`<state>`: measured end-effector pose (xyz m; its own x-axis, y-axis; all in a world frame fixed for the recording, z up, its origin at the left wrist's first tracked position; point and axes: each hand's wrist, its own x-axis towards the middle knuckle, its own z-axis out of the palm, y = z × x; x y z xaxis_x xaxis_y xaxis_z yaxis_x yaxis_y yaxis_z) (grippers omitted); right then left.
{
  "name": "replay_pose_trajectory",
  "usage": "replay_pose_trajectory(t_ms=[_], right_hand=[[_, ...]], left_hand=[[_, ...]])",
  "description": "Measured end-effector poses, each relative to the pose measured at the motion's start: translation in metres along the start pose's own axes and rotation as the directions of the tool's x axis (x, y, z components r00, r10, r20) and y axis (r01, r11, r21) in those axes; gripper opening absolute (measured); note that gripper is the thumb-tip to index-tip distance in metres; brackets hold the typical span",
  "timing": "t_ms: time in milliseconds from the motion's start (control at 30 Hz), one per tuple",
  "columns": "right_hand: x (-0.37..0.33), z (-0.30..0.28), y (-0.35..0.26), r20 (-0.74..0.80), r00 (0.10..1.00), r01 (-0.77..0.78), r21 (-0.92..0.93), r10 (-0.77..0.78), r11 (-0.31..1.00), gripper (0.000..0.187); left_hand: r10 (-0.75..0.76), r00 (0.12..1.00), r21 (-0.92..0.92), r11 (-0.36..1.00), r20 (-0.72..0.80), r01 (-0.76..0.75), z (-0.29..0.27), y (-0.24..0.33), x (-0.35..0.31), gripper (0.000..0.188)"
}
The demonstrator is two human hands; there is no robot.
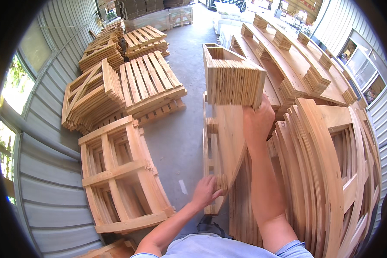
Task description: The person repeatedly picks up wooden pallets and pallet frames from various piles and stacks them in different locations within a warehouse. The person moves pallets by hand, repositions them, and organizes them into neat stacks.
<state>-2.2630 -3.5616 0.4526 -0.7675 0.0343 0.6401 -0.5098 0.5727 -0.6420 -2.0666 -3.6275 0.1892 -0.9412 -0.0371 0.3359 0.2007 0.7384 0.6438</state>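
Note:
A plywood pallet (230,139) with block spacers along its left side stands tilted on edge in front of me. My left hand (208,191) is closed around a block at its near lower end. Farther up, my right hand (260,118) is closed at the pallet's upper right edge, its fingers partly hidden behind the wrist. Just beyond the right hand rises a stack of thin wooden frames (234,81), its layered edges facing me. Under my right forearm, more upright plywood sheets (245,206) show their edges.
Wooden frames (318,172) lean in a row at right. Long plywood pallets (288,56) lie stacked beyond. At left are a slatted lattice stack (120,176), slatted pallets (150,79) and leaning frames (92,96) along a corrugated wall (47,189). Grey floor (174,137) runs between.

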Motion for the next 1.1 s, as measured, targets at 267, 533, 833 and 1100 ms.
replay_pose_trajectory(t_ms=[267, 533, 833, 1100], right_hand=[[0.080, 0.057, -0.002, -0.043, 0.998, 0.050, -0.027, -0.051, 0.998, 0.026], [0.214, 0.152, -0.004, 0.168, 0.985, -0.015, -0.211, 0.051, 0.977, 0.039], [0.107, 0.153, 0.008, 0.103, 0.990, 0.088, 0.105, -0.098, 0.991, 0.031], [-0.100, 0.078, 0.049, 0.499, 0.741, -0.500, -0.038, 0.450, 0.865, 0.020]], left_hand=[[0.216, 0.966, 0.180, 0.965, -0.140, -0.189, -0.009, -0.023, 0.071, 0.053], [0.279, 0.934, 0.201, 0.951, -0.224, -0.236, -0.048, -0.065, 0.185, 0.043], [0.116, 0.984, 0.163, 0.982, -0.138, -0.093, -0.079, -0.117, 0.395, 0.045], [-0.317, 0.865, -0.326, 0.926, -0.390, 0.192, -0.113, -0.240, 0.529, 0.062]])
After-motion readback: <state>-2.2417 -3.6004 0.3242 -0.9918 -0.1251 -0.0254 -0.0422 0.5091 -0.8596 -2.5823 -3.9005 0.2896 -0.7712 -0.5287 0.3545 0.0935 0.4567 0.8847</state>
